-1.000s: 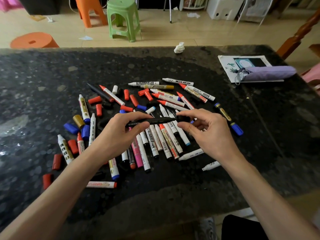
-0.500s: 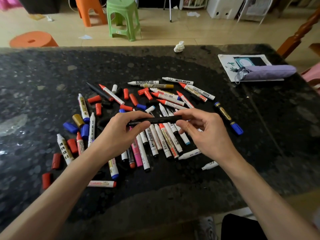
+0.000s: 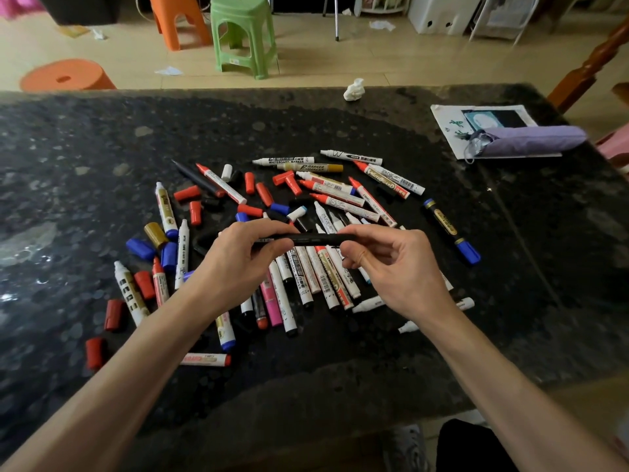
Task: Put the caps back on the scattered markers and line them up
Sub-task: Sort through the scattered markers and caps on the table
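Observation:
A thin black marker (image 3: pixel 316 238) is held level above the pile, its cap end under my right fingers. My left hand (image 3: pixel 238 264) pinches its left end, and my right hand (image 3: pixel 391 267) pinches the right end. Under both hands lies a heap of several uncapped markers (image 3: pixel 326 199), white barrels with red, white and black tips. Loose red caps (image 3: pixel 186 193), blue caps (image 3: pixel 140 248) and a gold cap (image 3: pixel 155 234) are scattered to the left. One capped black and gold marker with a blue cap (image 3: pixel 451 230) lies apart on the right.
The dark speckled table (image 3: pixel 102 137) carries a crumpled tissue (image 3: pixel 354 90) at the far edge and a purple folded umbrella (image 3: pixel 531 140) on a paper at the far right. Beyond stand a green stool (image 3: pixel 243 32) and orange stools (image 3: pixel 66 76). A wooden chair post (image 3: pixel 592 63) rises at right.
My right hand has slid left along the black marker, closing the gap at its cap end. My left hand has held its place. The pile on the table is as before.

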Available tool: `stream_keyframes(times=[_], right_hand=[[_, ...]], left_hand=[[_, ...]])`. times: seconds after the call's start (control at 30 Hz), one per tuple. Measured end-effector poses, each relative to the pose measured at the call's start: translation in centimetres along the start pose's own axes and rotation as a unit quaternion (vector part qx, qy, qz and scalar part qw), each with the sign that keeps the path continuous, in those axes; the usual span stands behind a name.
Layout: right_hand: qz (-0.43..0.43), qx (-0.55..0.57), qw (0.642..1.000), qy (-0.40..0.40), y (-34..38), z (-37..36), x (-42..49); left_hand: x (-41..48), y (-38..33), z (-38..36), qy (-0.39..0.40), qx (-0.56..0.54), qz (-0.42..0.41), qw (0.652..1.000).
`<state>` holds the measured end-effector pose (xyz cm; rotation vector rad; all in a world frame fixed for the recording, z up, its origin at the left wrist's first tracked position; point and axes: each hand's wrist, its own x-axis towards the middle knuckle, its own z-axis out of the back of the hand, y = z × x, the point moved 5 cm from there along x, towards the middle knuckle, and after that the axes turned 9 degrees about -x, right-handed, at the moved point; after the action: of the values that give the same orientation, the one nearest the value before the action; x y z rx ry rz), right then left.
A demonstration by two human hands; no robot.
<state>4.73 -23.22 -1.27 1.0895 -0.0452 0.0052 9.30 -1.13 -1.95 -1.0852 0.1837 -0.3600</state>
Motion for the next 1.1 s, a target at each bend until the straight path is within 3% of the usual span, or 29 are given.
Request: stream_keyframes(times=[0.3,0.5,0.93,1.1], right_hand=[[0.003,0.005,1.0,-0.021,-0.1,-0.1,-0.5],[0.023,-0.053,0.998,0.04,0.3,-0.1,0.1],[0.073,-0.087,0.993,-0.019,0.2,1.7,-0.6],[0.064,-0.088,0.994,0.007,0.1,1.0,-1.1]], left_hand=[[-0.3,-0.2,-0.3,0.005,-0.023,0.011,1.0],[-0.1,-0.4,0.4,0.05,0.011,0.013,0.999],[0.0,-1.0,-1.1,0.072,-0.028,0.038,0.996],[-0.7,-0.7,-1.5,0.095,0.066,0.004,0.993]])
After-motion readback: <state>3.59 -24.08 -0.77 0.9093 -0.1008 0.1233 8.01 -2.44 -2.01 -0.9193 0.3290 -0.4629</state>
